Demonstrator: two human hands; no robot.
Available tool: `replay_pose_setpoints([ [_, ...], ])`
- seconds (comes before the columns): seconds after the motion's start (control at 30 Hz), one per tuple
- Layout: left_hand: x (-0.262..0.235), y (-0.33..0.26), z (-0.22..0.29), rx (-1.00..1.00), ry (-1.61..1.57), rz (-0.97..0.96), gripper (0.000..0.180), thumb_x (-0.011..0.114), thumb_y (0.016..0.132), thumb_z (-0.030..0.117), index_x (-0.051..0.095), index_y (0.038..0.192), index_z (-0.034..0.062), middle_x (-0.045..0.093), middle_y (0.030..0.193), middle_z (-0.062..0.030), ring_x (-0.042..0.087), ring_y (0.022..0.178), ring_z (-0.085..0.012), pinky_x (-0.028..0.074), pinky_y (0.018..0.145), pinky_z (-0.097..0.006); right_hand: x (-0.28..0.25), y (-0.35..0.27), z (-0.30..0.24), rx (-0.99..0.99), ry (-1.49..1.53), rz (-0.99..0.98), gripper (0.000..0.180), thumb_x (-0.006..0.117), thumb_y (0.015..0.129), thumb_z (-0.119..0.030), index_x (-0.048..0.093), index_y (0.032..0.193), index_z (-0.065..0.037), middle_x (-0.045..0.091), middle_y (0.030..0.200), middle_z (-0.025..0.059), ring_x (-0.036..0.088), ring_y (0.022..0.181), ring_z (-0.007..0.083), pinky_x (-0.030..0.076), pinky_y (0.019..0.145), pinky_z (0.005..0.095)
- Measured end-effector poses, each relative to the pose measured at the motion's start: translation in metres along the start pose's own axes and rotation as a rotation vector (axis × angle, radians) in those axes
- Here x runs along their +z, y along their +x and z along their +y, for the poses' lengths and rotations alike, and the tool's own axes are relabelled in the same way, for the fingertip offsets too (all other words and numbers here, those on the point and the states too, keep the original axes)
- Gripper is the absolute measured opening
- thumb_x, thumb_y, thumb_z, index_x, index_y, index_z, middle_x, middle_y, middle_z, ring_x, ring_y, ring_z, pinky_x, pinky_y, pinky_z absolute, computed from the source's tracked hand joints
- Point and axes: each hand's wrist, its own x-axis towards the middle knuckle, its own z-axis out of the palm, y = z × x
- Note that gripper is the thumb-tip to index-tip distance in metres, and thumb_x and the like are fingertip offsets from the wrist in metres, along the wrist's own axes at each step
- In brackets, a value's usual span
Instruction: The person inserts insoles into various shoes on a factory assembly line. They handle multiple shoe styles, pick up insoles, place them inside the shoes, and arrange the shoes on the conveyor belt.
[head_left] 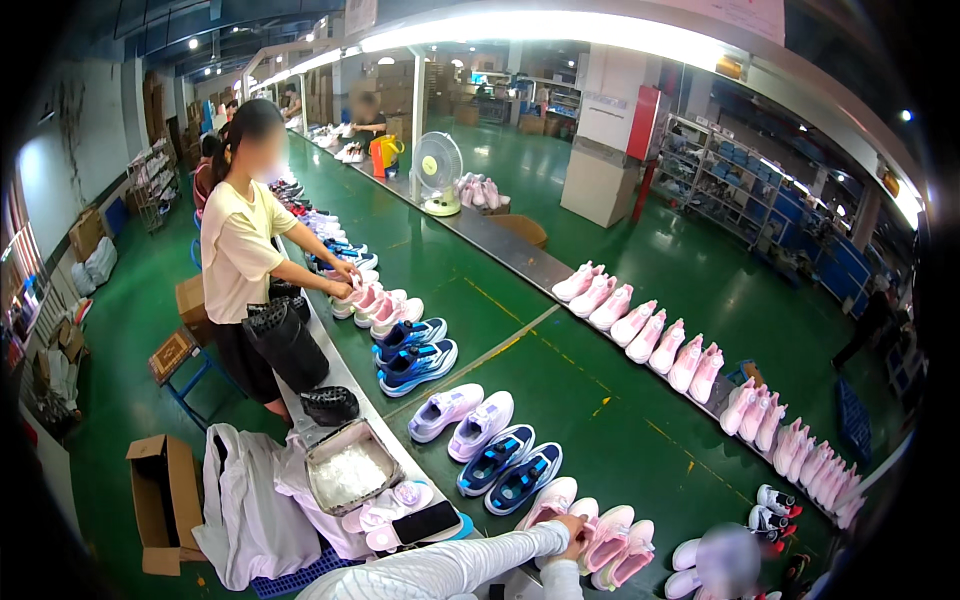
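Note:
At the lower middle, my left hand (pixel 571 527) comes in on a long white sleeve and is closed at the opening of a pink sneaker. My right hand (pixel 574 553) is close beneath it, its fingers mostly hidden. Just left of my hands is a pale pink sneaker (pixel 549 503); to their right stand more pink sneakers (pixel 627 555). Farther up the same row are navy and blue sneakers (pixel 523 475) and a lilac pair (pixel 482 424). All these shoes rest on a long green belt (pixel 620 430).
Along the belt's far ledge stands a row of pink sneakers (pixel 650 335), with a fan (pixel 438 172) beyond. At left, a co-worker (pixel 240 235) handles pink shoes. Near my left arm are a phone (pixel 427 523), a basket (pixel 395 468), white bags (pixel 240 510) and a carton (pixel 162 505).

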Motion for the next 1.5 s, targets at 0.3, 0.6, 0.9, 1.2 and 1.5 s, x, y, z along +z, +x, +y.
replay_pose_setpoints([
  [0.3,0.072,-0.002,-0.031,0.221,0.38,-0.071,0.045,0.047,0.071,0.008,0.039,0.115,0.0038,0.046,0.109,-0.016,0.045,0.1,-0.027,0.036,0.086,-0.033,0.014,-0.079,0.027,-0.114,0.122,0.122,0.034,0.054,0.071,-0.021,0.05,0.097,0.001,0.053,0.086,0.0237,0.052,0.081,0.0348,0.041,0.07,0.0416],
  [0.6,0.038,0.031,-0.029,0.011,0.269,-0.149,0.04,0.043,0.074,0.01,0.042,0.113,0.0039,0.045,0.113,-0.0147,0.045,0.101,-0.0262,0.038,0.084,-0.034,-0.009,-0.08,0.012,0.054,0.255,-0.092,0.029,0.051,0.076,-0.021,0.049,0.096,0.0,0.054,0.087,0.0227,0.05,0.08,0.0383,0.039,0.07,0.0418],
  [0.9,0.041,0.025,-0.032,-0.042,0.227,-0.153,0.037,0.039,0.076,0.012,0.044,0.112,0.0039,0.044,0.116,-0.0135,0.045,0.102,-0.0254,0.04,0.082,-0.035,-0.021,-0.087,-0.006,0.086,0.301,-0.069,0.027,0.05,0.078,-0.018,0.052,0.098,-0.001,0.057,0.083,0.0201,0.053,0.075,0.0363,0.041,0.066,0.0396],
  [1.2,0.086,0.037,-0.042,0.187,0.691,-0.066,0.035,0.035,0.079,0.013,0.046,0.111,0.004,0.042,0.12,-0.0122,0.046,0.103,-0.0246,0.042,0.08,-0.036,-0.079,-0.17,0.083,0.345,-0.021,0.093,0.048,0.057,0.071,-0.03,0.046,0.11,-0.005,0.054,0.097,0.0173,0.054,0.083,0.0333,0.043,0.071,0.0388],
  [1.5,0.048,0.029,-0.096,-0.392,-1.427,0.271,0.034,0.033,0.084,0.024,0.044,0.109,0.0045,0.044,0.115,-0.0158,0.041,0.107,-0.0274,0.032,0.089,-0.035,-0.102,-0.238,0.087,0.73,-0.216,-0.275,0.079,0.065,0.06,-0.036,0.029,0.122,-0.002,0.045,0.109,0.0202,0.051,0.093,0.0317,0.045,0.071,0.0378],
])
